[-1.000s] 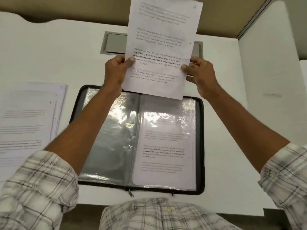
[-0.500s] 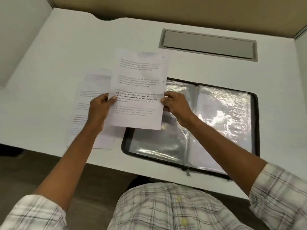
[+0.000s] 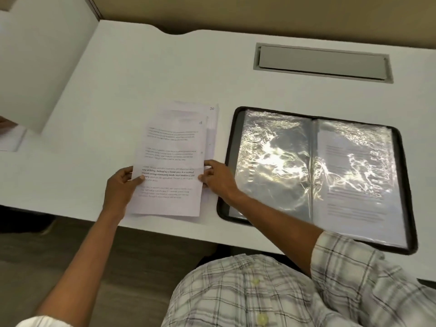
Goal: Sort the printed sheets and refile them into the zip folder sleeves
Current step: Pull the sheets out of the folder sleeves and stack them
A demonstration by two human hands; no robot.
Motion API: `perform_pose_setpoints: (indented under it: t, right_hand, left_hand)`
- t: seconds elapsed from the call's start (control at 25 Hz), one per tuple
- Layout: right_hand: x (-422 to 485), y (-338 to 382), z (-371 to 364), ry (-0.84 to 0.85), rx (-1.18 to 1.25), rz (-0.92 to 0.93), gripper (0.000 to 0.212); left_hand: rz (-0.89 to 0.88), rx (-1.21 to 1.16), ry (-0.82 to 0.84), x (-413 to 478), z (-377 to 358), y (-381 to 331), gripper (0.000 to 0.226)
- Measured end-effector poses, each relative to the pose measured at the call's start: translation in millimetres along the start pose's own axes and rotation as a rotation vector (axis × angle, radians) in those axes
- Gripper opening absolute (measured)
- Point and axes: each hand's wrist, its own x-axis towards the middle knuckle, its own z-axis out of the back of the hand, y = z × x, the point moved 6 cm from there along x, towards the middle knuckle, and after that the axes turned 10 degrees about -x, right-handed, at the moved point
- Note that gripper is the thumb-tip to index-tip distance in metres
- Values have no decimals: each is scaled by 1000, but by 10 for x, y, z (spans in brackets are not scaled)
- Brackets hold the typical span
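A printed sheet [image 3: 169,171] lies over a small pile of papers [image 3: 210,128] on the white desk [image 3: 118,90], and both hands hold it by its side edges. The left hand [image 3: 120,187] grips the sheet's left edge, the thumb lying across the printed face near the bold lines of text and the other fingers curled underneath, out of sight. The right hand [image 3: 217,178] pinches the right edge at about the same height, its thumb and forefinger bent close together on the paper and the remaining fingers loosely curled beside it. Whether the sheet rests flat on the pile or is lifted slightly off it cannot be told. The sheets below show at the top and right of the held one, and a handwritten number sits at the upper right corner of the farthest. Just to the right of the pile, the zip folder [image 3: 405,185] lies open flat on the desk with its dark zipped border all round. Its left sleeve [image 3: 271,161] is shiny, crinkled plastic with strong glare, and what it contains cannot be made out. The right sleeve [image 3: 354,180] shows a page with lines of text through the plastic. A grey recessed panel [image 3: 323,63] is set into the desk beyond the folder. Checked shirt sleeves cover the upper arms.
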Motion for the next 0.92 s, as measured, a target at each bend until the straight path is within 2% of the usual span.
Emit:
perform_pose_setpoints:
  t: [0.24,0.36,0.44,0.6,0.68,0.76,0.84,0.92]
  right_hand:
    - [47,129,-143,-114,-59,46,62]
    - [54,128,-167,-150,-63,83,66]
    - [51,133,-137,-185,-103,107,66]
    - [-197,87,264,-372,-113,166,42]
    - [-438,-84,705,-536,-131,215,31]
    - [-725,-394,1200,-717,-264,234,30]
    - [-987,-833,1675,-868,-515,122,37]
    - [-1270,-1399,2101,-951,-695,-138,45]
  left_hand:
    - [-100,112,-83,144,60,53,55]
    - [-244,254,-179,94,-1,-21,62]
    - [-397,345,-178,-14,-190,-139,58]
    - [-710,342,112,-373,-938,-302,45]
    - [-764,300,259,-580,-1419,-361,40]
    - [-789,277,420,-867,-1971,-410,38]
    - [-865,305,571,-1178,-2527,-456,40]
    - [-949,380,678,-1434,-3034,-456,42]
